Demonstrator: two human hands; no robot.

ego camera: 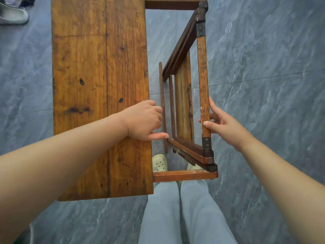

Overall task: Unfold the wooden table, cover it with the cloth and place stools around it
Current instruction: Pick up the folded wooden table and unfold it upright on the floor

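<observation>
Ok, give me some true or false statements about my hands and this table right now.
The right hand grips a wooden rail of the table's frame. True.
A cloth covers the tabletop. False: its wood is bare.
The left hand holds a stool. False: it is at the tabletop's edge, beside a thin slat.
The floor is grey and marbled. True.

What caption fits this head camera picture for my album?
Unfolding a wooden table: right hand holds its frame rail, left hand at its edge.
</observation>
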